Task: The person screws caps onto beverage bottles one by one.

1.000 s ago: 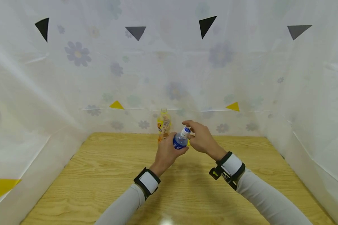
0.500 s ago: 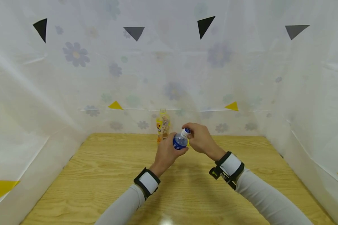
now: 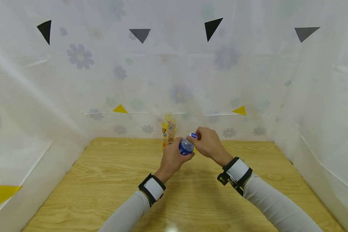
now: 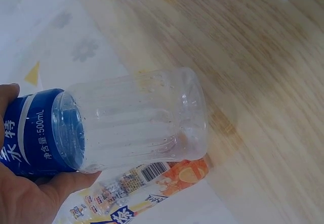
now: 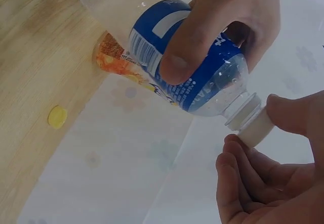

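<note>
My left hand [image 3: 173,155] grips a clear plastic bottle [image 4: 136,120] round its blue label, holding it tilted above the table. No drink shows inside, just droplets on the wall. At the bottle's neck, my right hand [image 3: 210,144] pinches a white cap [image 5: 256,128] with a blue top between thumb and fingers. The cap sits at the mouth; whether it is still threaded on I cannot tell. Behind my left hand an uncapped clear bottle [image 3: 170,127] with a yellow and orange label stands upright.
A yellow cap [image 5: 57,116] lies on the wood-grain table [image 3: 104,187], near the back. White flowered sheeting [image 3: 174,74] with black, grey and yellow triangles encloses the back and both sides.
My right fingers have closed round the white cap and shifted, the thumb now lying across its near side. The left hand and the bottle have hardly moved.
</note>
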The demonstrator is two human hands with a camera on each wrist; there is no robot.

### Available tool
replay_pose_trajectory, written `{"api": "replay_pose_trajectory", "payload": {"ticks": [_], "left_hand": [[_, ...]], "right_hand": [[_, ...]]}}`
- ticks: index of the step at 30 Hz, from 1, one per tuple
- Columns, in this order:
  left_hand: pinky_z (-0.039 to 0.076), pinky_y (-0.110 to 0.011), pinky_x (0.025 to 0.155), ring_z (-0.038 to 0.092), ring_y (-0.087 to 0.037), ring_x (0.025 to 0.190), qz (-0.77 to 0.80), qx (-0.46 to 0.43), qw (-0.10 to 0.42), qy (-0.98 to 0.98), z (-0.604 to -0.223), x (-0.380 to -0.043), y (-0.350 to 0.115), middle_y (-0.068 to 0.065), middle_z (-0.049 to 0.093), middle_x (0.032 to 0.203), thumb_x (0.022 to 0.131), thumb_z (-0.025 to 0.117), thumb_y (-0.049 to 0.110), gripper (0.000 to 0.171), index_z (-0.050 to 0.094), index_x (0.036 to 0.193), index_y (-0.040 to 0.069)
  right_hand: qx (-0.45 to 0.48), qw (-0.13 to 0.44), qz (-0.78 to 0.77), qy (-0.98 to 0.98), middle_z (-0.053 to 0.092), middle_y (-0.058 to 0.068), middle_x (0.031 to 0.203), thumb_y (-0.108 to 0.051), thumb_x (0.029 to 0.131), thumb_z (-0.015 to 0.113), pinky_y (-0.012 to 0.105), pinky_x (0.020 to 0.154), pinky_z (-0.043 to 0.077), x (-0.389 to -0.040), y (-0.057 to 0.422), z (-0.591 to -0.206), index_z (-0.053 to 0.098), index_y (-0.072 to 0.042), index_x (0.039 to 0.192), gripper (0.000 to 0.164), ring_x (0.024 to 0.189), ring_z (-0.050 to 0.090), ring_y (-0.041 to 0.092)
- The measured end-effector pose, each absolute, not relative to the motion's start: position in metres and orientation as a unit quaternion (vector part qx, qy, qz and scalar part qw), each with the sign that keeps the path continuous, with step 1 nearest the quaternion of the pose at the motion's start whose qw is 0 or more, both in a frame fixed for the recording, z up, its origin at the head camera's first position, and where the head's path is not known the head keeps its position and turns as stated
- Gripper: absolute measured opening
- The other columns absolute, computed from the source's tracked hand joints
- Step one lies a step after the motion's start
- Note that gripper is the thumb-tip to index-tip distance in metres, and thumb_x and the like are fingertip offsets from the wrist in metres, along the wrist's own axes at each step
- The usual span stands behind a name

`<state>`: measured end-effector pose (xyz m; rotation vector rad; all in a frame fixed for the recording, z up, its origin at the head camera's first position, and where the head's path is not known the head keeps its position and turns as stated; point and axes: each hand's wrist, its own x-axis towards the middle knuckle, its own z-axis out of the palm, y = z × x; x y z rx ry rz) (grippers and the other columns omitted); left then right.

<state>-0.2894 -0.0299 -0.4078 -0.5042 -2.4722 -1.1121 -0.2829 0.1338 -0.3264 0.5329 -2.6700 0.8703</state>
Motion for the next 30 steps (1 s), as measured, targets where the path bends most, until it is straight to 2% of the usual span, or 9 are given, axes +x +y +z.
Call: {"api": "replay_pose_trajectory", "payload": {"ticks": [4,16,18,22,25,30], "left_hand": [[0.059,-0.039,0.084,0.071,-0.024,0.104,-0.399,-0.177,0.182,-0.881,-0.408,-0.289,-0.029,-0.011,0.071,0.117,0.083,0.085,0.035,0.064,0.056,0.133,0.008],[0.059,-0.039,0.086,0.071,-0.024,0.106,-0.396,-0.179,0.178,-0.883,-0.406,-0.29,-0.027,-0.011,0.07,0.119,0.084,0.085,0.035,0.065,0.056,0.135,0.008],[0.059,-0.04,0.086,0.071,-0.024,0.107,-0.399,-0.18,0.178,-0.882,-0.406,-0.29,-0.027,-0.011,0.07,0.12,0.084,0.085,0.034,0.065,0.056,0.135,0.008],[0.06,-0.04,0.085,0.071,-0.025,0.106,-0.401,-0.178,0.176,-0.881,-0.407,-0.29,-0.028,-0.012,0.07,0.12,0.084,0.085,0.034,0.064,0.056,0.135,0.008],[0.06,-0.04,0.083,0.072,-0.025,0.104,-0.395,-0.178,0.18,-0.883,-0.408,-0.29,-0.028,-0.012,0.071,0.118,0.084,0.085,0.035,0.063,0.057,0.133,0.008],[0.06,-0.038,0.079,0.072,-0.023,0.098,-0.386,-0.18,0.193,-0.884,-0.407,-0.291,-0.028,-0.011,0.072,0.114,0.082,0.086,0.035,0.064,0.057,0.132,0.006]], "right_hand": [[0.187,0.16,0.307,-0.92,0.06,0.008,0.076,-0.035,0.097,0.069,0.03,0.054,0.04,-0.285,0.136,-0.331,0.062,-0.005,0.085,0.034,0.061,0.05,0.018],[0.179,0.162,0.305,-0.921,0.06,0.008,0.078,-0.04,0.098,0.066,0.031,0.055,0.041,-0.286,0.137,-0.335,0.062,-0.005,0.089,0.037,0.063,0.051,0.019],[0.167,0.15,0.306,-0.925,0.063,0.011,0.084,-0.045,0.097,0.066,0.032,0.057,0.044,-0.285,0.136,-0.334,0.064,-0.003,0.095,0.042,0.067,0.056,0.022],[0.145,0.119,0.306,-0.933,0.068,0.021,0.109,-0.054,0.094,0.066,0.041,0.069,0.056,-0.281,0.135,-0.331,0.06,0.003,0.126,0.065,0.091,0.067,0.034],[0.156,0.119,0.306,-0.932,0.064,0.025,0.127,-0.043,0.094,0.07,0.05,0.083,0.057,-0.276,0.134,-0.328,0.049,0.001,0.145,0.071,0.111,0.066,0.039],[0.206,0.141,0.294,-0.923,0.06,0.023,0.139,-0.004,0.094,0.066,0.058,0.099,0.049,-0.271,0.131,-0.323,0.05,-0.003,0.147,0.055,0.127,0.057,0.043]]}}
